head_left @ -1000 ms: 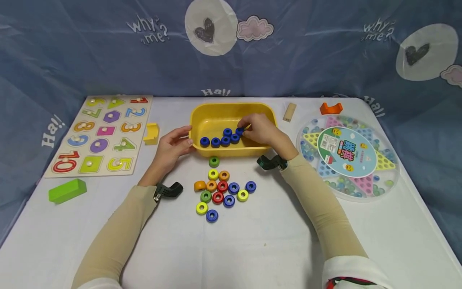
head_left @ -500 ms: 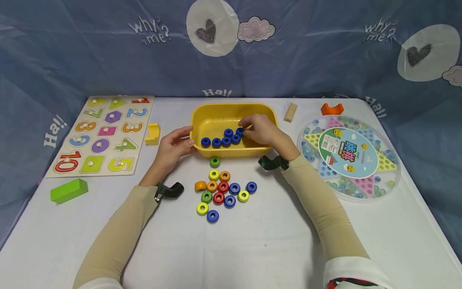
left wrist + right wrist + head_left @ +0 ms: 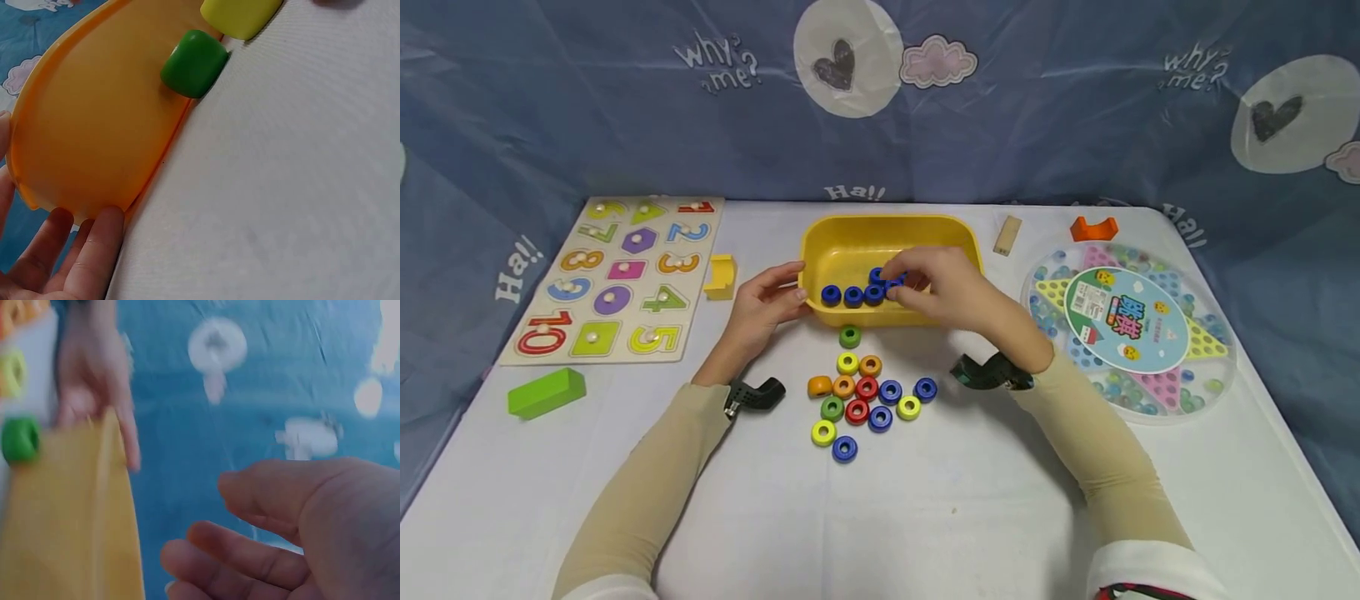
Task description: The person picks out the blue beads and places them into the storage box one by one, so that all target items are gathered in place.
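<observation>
Head view: The yellow tub (image 3: 880,317) stands near the middle of the far edge of the white table (image 3: 925,517), at least five blue beads (image 3: 853,297) inside, three of them lined along its near wall. My left hand (image 3: 760,308) rests against the tub's left end, fingers extended; my right hand (image 3: 958,287) reaches over its right half, thumb and forefinger parted above the beads. In front, a green bead (image 3: 850,343) sits just beside the near wall, with a mixed cluster of loose beads (image 3: 875,389) toward the near edge. By the table's right edge, a round clear case (image 3: 1127,320) holds marbles (image 3: 1108,387); at the far left corner, a board (image 3: 649,279) carries numbers and shapes in its slots.

Left wrist view: My left fingertips touch the tub's end, the green bead near its long side.

Right wrist view: Blurred, my right thumb and fingers stand spread, nothing visible between them.
</observation>
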Demonstrator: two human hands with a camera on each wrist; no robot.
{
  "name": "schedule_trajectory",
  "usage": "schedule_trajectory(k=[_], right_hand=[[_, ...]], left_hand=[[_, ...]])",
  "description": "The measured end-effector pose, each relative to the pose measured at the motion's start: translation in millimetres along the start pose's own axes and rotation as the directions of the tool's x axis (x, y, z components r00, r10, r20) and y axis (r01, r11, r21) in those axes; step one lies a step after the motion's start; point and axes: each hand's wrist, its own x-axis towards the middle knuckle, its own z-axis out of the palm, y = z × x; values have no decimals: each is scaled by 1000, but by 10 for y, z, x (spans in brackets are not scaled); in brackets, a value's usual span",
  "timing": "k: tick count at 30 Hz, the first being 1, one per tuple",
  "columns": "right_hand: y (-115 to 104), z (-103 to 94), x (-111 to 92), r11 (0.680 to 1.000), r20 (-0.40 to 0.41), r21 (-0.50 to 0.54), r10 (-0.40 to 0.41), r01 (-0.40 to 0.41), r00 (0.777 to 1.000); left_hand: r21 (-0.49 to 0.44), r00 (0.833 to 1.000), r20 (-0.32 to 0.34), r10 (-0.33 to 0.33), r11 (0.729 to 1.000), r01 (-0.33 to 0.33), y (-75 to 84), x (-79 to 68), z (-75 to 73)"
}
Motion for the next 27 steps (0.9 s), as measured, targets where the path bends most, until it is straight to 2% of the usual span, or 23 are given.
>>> schedule_trajectory(k=[4, 8, 13, 15, 17, 27], right_hand=[[-150, 167, -156, 997, 159, -42, -50, 57, 986], [-178, 322, -248, 998, 337, -49, -14, 33, 941], [-132, 454, -289, 997, 462, -83, 38, 0, 886], [-103, 494, -292, 996, 494, -94, 53, -7, 868], [-79, 526, -293, 996, 509, -91, 55, -9, 859], [-52, 559, -265, 998, 495, -59, 31, -2, 868]], left_hand=[[31, 1000, -10, 2, 1000, -2, 12, 9, 6], [38, 1000, -18, -4, 999, 4, 18, 8, 12], [30, 1000, -13, -14, 999, 15, 0, 0, 21], [33, 1000, -10, -15, 999, 15, -8, -2, 24], [24, 1000, -7, -15, 1000, 15, -14, -2, 26], [41, 1000, -18, -13, 999, 14, -12, 0, 11]])
